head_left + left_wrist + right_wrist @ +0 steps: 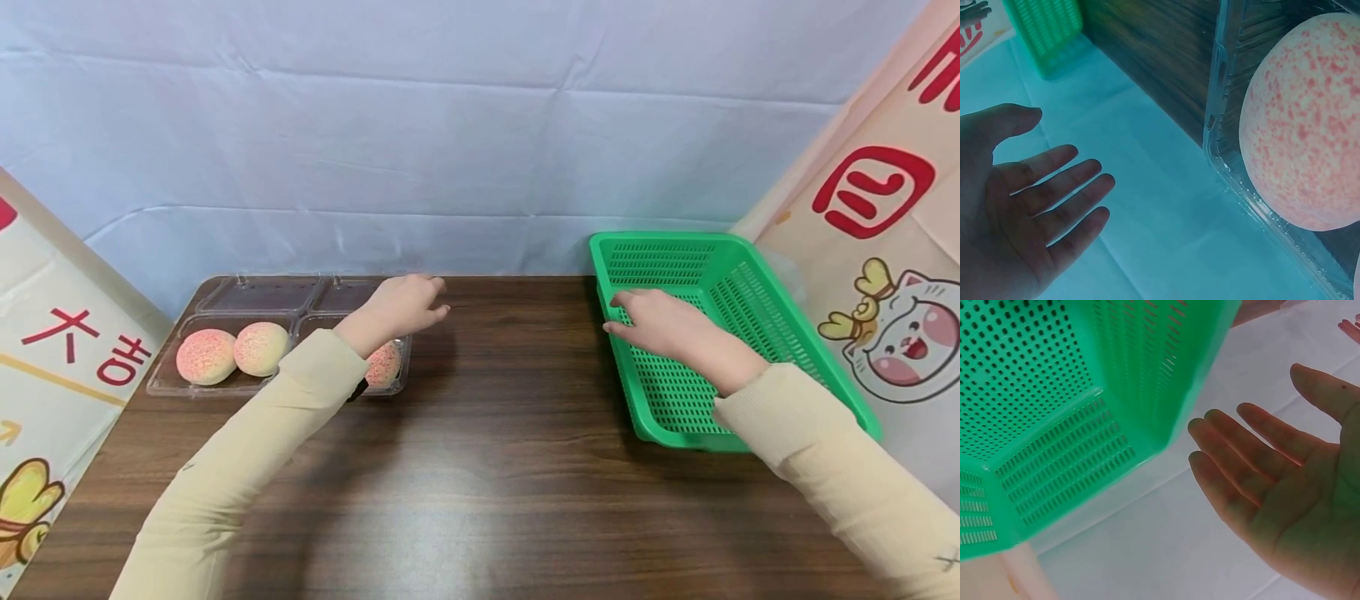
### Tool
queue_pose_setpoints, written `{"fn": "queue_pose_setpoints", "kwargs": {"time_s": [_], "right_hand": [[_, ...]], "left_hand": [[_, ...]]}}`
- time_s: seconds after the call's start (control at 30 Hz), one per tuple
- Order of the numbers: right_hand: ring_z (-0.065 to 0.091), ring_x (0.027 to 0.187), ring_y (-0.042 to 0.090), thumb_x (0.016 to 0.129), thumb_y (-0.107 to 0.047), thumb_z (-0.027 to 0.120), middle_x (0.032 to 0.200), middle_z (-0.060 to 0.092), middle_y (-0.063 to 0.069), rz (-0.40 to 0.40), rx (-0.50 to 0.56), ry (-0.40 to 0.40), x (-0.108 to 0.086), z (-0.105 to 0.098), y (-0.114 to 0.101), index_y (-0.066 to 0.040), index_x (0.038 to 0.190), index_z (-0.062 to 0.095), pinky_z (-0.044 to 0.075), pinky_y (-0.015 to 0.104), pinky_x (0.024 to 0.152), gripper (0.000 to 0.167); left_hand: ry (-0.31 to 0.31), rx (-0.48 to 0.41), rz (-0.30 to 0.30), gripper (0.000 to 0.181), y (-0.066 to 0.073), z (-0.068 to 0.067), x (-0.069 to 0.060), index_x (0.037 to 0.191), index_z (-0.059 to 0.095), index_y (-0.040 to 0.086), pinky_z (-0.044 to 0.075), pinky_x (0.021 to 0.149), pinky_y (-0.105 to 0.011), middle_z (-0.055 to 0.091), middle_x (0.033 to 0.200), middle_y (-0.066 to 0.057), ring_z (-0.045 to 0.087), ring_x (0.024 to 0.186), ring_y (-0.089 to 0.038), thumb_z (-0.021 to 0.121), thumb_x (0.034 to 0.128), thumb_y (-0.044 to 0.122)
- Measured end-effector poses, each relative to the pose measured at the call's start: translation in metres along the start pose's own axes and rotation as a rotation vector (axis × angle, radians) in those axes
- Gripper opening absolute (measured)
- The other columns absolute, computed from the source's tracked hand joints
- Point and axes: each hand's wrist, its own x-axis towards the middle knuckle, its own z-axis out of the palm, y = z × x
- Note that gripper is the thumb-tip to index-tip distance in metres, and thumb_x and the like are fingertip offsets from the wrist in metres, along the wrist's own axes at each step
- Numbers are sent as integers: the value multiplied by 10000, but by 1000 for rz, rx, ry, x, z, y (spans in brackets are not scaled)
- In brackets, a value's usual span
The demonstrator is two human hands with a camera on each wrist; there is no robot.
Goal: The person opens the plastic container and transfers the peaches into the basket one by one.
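My left hand (397, 308) hovers over the right side of a clear plastic compartment tray (262, 293), holding nothing; its fingers are spread in the left wrist view. Two round, peach-like things, one pink-speckled (206, 357) and one paler (261, 349), sit in the tray's front left part. A third peach-like thing (383, 365) lies at the front right, partly hidden by my left arm. Over the left side of a green plastic basket (651, 433) is my right hand (660, 321), also without anything in it. Its fingers look loosely extended in the right wrist view.
The tray and basket stand apart on a dark wooden table (495, 433). A pale cloth (450, 150) hangs behind the table. Printed panels with red characters and cartoons flank it on the left (75, 358) and right (877, 275).
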Motion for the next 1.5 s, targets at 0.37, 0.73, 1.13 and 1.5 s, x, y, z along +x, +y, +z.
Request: {"fn": "queue_pose_setpoints", "kwargs": {"time_s": [0.37,0.73,1.13,1.5], "right_hand": [[469,1132,407,915,-254,516,1241,497,267,-6,-3,26,-9,4,8,74,1251,472,385,526,898,472],[452,1143,422,918,-257,512,1258,476,281,11,1,30,-18,5,20,82,1270,446,375,540,900,493],[453,1137,430,925,-292,492,1253,477,287,11,3,30,-24,8,29,88,1265,452,371,544,899,512],[468,1120,427,913,-290,516,1232,489,294,11,13,58,-33,10,41,96,1255,456,375,549,894,519]], "left_hand": [[18,3,12,411,0,-1,-9,1196,550,35,455,836,-417,575,1160,-105,557,1028,-256,506,911,328],[23,2,15,410,-1,-3,-15,1193,550,33,448,845,-419,577,1145,-102,565,1022,-255,508,908,324],[46,-4,26,385,-4,5,-23,1152,568,39,466,809,-415,585,1103,-102,572,1007,-254,520,902,328],[75,-14,40,379,-6,10,-31,1151,579,31,482,755,-404,596,1074,-96,594,922,-243,528,898,309]]}}
